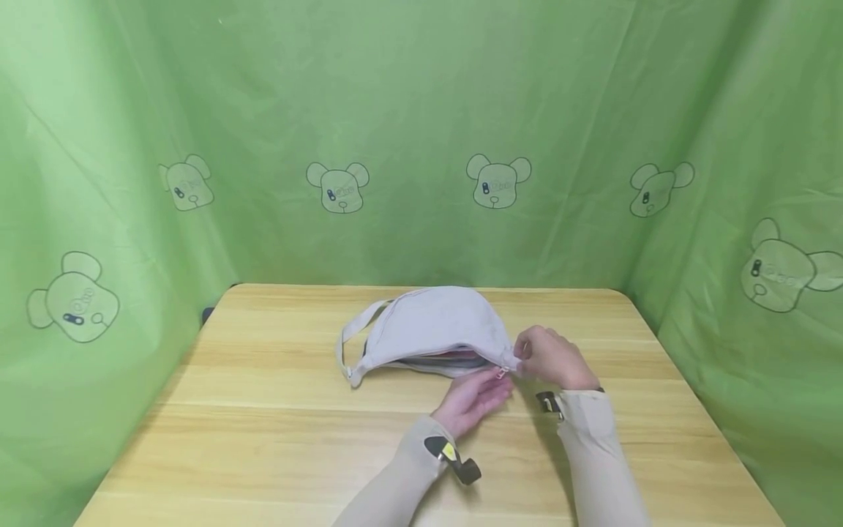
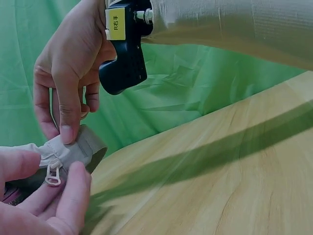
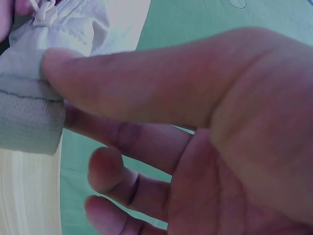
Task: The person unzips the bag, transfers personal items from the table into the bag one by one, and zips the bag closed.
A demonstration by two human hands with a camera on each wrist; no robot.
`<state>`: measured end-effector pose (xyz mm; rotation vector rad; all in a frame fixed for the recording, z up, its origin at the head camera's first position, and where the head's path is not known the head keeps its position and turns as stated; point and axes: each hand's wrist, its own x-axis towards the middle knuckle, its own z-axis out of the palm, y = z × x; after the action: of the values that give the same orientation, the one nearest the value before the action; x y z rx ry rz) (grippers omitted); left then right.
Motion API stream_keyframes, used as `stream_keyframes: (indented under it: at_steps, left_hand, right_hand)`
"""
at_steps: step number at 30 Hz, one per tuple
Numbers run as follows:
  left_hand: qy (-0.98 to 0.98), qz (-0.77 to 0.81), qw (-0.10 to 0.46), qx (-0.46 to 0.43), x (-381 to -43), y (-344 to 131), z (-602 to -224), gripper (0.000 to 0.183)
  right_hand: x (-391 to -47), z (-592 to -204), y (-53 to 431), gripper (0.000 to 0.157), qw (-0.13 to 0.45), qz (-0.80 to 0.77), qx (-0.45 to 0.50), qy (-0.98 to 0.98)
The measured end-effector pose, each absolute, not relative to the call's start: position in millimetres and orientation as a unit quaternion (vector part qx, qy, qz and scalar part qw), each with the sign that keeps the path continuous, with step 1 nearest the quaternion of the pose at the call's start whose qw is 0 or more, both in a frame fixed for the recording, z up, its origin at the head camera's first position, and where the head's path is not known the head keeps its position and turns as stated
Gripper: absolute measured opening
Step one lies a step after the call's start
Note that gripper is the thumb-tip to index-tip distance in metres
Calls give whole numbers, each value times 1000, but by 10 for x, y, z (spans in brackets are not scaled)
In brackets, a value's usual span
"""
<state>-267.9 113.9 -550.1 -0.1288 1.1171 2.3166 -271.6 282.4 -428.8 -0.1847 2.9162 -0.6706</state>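
A pale grey crescent-shaped shoulder bag (image 1: 441, 320) lies on the table, its front zip opening gaping and something dark and pinkish partly visible inside. My right hand (image 1: 556, 359) pinches the fabric tab at the bag's right end between thumb and index finger, the other fingers loosely bent. Just below that end is my left hand (image 1: 473, 401), palm turned up, its fingers around the light zipper pull (image 2: 53, 174). The pull hangs against the left fingers (image 2: 73, 198); a firm pinch on it is not visible.
The bag's strap (image 1: 349, 337) loops out at its left end. A light wood table (image 1: 263, 439) extends around the bag, and green curtains (image 1: 421, 95) with bear-head prints enclose its back and sides. Each wrist wears a small black camera mount (image 1: 454, 460).
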Motion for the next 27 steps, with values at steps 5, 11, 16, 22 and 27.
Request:
stream_keyframes:
  at_steps: [5,11,16,22,27]
  left_hand:
    - [417,865,275,-45,-2679,1136,-5495,35]
    - [442,854,271,-32,-2657,1121,-5475,34]
    - [468,844,260,-23,-2648,1105,-5450,36]
    - [499,832,242,-18,-2644,1113,-5431,30]
    - [529,819,221,-14,-2642,1123,-5426,26]
  right_hand:
    - [-2713,-4284,2830,17,75,-224,-61,970]
    - [-2720,-4277,2836,22,81,-217,-61,971]
    - [-2729,-4268,2842,20,81,-216,-63,971]
    - [-2723,-4271,2845,18,81,-215,-61,971]
    - [-2723,-4279,2852,17,79,-213,-62,972]
